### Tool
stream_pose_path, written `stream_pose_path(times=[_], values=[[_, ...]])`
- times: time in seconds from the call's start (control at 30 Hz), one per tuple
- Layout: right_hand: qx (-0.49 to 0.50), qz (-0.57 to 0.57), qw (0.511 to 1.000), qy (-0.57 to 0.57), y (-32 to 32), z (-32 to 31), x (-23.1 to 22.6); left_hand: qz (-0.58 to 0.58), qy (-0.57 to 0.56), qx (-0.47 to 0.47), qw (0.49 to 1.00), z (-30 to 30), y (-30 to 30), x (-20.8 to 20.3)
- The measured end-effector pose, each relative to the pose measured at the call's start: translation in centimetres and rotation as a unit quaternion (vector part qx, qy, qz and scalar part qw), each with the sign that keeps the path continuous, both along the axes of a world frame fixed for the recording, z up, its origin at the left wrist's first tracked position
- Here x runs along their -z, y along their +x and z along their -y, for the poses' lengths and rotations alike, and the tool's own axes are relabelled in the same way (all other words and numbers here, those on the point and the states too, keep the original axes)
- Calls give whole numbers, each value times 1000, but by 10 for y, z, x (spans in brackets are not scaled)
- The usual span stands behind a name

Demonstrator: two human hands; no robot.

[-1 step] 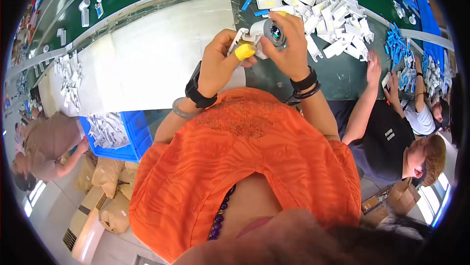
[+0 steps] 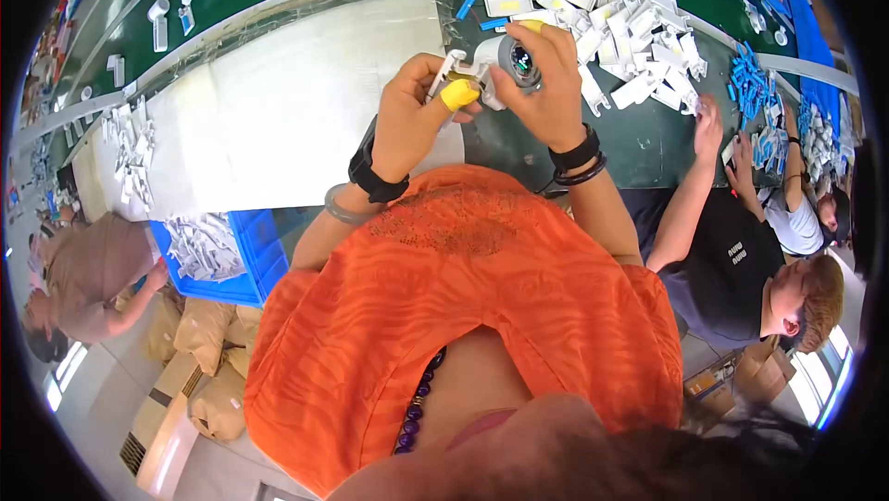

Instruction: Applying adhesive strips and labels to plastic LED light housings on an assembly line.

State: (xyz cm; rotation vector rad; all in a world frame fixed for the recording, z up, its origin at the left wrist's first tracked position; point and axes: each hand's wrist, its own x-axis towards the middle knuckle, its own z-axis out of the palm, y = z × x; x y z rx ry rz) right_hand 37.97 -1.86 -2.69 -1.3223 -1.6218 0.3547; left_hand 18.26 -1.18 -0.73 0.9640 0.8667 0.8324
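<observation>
My left hand [image 2: 412,126] is closed on a white plastic bracket-like piece [image 2: 447,73]; a yellow wrap covers its thumb. In my right hand [image 2: 554,93] is a white device with a round head [image 2: 520,61], with a dark glassy face and small bright dots. Yellow also shows on a right fingertip. Both parts are held above the table, close together at the white neck between my hands; my fingers hide whether they are joined.
White plastic housings [image 2: 639,33] are piled right of my hands, with blue cylinders [image 2: 748,84] beyond. Pale sheeting [image 2: 306,103] covers the table at left. Below it stands a blue crate [image 2: 264,256] of white parts. A co-worker's arm [image 2: 685,186] reaches in at right.
My left hand and thumb have shifted very slightly left and up along with the white piece. My right hand stays nearly still, holding the round-headed device.
</observation>
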Motion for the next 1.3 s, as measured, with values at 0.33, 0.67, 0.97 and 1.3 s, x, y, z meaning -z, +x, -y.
stream_pose_path(times=[0.33, 0.67, 0.97, 1.3], values=[[7, 98, 992, 74, 1, -2, -1, -77, 59, -29, 995, -2, -2, 14], [17, 95, 993, 70, 5, -2, 1, -52, 28, -16, 998, -5, -2, 19], [8, 95, 993, 64, 5, -1, 2, -93, 41, 62, 993, -14, -10, 15], [22, 83, 996, 35, 10, -8, 11, -44, -23, 66, 997, -30, -5, 22]])
